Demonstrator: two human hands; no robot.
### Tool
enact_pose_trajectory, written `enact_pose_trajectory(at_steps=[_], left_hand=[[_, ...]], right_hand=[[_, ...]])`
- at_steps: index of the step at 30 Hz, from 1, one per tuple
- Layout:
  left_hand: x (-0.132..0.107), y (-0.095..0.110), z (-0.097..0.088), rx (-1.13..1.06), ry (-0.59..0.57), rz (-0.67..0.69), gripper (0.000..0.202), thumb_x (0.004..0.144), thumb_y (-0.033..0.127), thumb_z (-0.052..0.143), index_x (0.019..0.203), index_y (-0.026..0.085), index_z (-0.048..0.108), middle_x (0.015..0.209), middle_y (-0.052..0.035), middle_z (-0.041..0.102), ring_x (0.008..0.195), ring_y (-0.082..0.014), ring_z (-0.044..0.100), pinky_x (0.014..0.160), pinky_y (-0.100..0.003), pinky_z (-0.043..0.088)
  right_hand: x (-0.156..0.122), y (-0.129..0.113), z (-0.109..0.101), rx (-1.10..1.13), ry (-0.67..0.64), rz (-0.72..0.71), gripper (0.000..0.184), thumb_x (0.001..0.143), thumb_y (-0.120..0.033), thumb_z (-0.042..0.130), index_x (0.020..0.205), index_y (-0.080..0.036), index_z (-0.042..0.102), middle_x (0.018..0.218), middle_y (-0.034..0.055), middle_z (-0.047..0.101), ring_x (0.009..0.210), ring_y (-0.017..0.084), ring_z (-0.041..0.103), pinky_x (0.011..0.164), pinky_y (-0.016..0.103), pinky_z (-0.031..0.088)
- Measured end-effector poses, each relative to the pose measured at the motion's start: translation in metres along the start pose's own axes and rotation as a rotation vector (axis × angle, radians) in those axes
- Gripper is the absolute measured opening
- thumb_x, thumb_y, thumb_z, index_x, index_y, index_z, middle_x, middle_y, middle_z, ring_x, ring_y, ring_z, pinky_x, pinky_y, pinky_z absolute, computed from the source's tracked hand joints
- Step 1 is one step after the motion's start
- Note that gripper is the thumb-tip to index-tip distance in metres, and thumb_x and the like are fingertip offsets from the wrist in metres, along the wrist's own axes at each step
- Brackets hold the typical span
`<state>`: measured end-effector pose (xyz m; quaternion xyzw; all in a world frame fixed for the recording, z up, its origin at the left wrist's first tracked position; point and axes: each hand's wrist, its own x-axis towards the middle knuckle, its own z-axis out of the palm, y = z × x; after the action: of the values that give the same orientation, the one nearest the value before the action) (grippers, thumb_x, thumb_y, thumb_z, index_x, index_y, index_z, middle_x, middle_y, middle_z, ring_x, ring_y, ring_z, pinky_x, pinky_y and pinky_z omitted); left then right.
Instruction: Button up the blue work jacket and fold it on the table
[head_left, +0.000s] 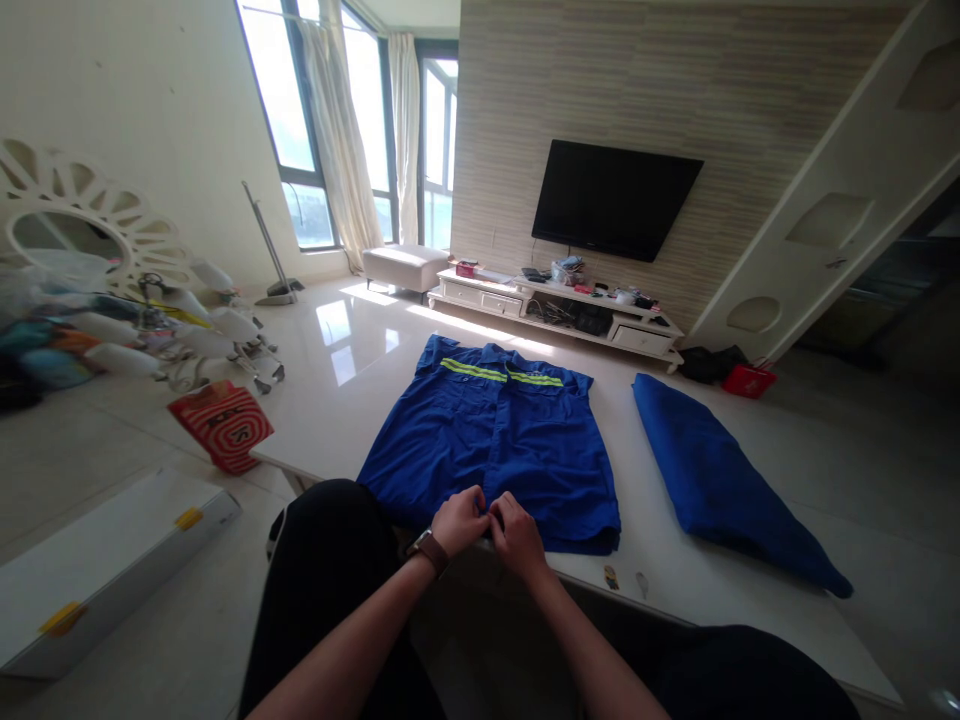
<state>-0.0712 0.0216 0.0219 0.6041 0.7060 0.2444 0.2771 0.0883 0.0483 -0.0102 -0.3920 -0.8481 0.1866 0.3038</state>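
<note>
A blue work shirt (450,430) with yellow-green reflective stripes lies spread on the white table (322,430), its front facing up and its hem towards me. At the middle of that hem my left hand (459,522), with a watch on the wrist, pinches the edge of the cloth. My right hand (517,532) is right beside it, fingers closed on the same hem where the front edges meet. The fingertips nearly touch, and whatever small part lies between them is hidden.
Folded blue cloth (720,480) lies on the table at the right. Two small items, one a yellow figure (611,577), sit near the front edge. A red bag (225,425) and a long white box (112,560) stand on the floor at the left.
</note>
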Motion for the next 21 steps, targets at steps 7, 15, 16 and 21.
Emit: enact_pose_trajectory(at_steps=[7, 15, 16, 21], left_hand=[[0.0, -0.001, -0.001, 0.008, -0.024, 0.028, 0.018, 0.075, 0.015, 0.06, 0.089, 0.024, 0.066, 0.081, 0.0011, 0.07, 0.074, -0.0141, 0.063, 0.061, -0.024, 0.034], [-0.005, 0.006, -0.006, 0.098, -0.022, 0.059, 0.021, 0.076, 0.014, 0.06, 0.091, 0.025, 0.067, 0.087, -0.0008, 0.073, 0.08, -0.0175, 0.066, 0.062, -0.025, 0.034], [-0.006, 0.007, -0.006, 0.098, -0.023, 0.073, 0.019, 0.076, 0.015, 0.06, 0.091, 0.025, 0.067, 0.086, -0.0007, 0.072, 0.08, -0.0173, 0.066, 0.061, -0.025, 0.034], [-0.008, 0.008, -0.007, 0.098, -0.032, 0.099, 0.013, 0.081, 0.019, 0.06, 0.092, 0.024, 0.067, 0.091, -0.0021, 0.071, 0.081, -0.0169, 0.065, 0.064, -0.025, 0.036]], right_hand=[[0.0, 0.0, 0.001, -0.023, -0.004, 0.004, 0.011, 0.094, -0.015, 0.046, 0.09, -0.022, 0.053, 0.09, 0.0017, 0.056, 0.079, 0.016, 0.055, 0.07, 0.027, 0.036], [-0.001, 0.001, 0.002, -0.053, 0.007, -0.003, 0.012, 0.095, -0.015, 0.046, 0.091, -0.022, 0.054, 0.089, 0.002, 0.056, 0.078, 0.016, 0.055, 0.068, 0.027, 0.036], [-0.001, 0.0, 0.002, -0.049, 0.01, 0.0, 0.012, 0.095, -0.015, 0.045, 0.091, -0.022, 0.055, 0.089, 0.0021, 0.057, 0.078, 0.016, 0.055, 0.068, 0.027, 0.036], [-0.001, -0.001, 0.0, -0.032, 0.022, 0.012, 0.013, 0.096, -0.016, 0.045, 0.091, -0.021, 0.056, 0.09, 0.0025, 0.057, 0.077, 0.015, 0.056, 0.067, 0.026, 0.037]])
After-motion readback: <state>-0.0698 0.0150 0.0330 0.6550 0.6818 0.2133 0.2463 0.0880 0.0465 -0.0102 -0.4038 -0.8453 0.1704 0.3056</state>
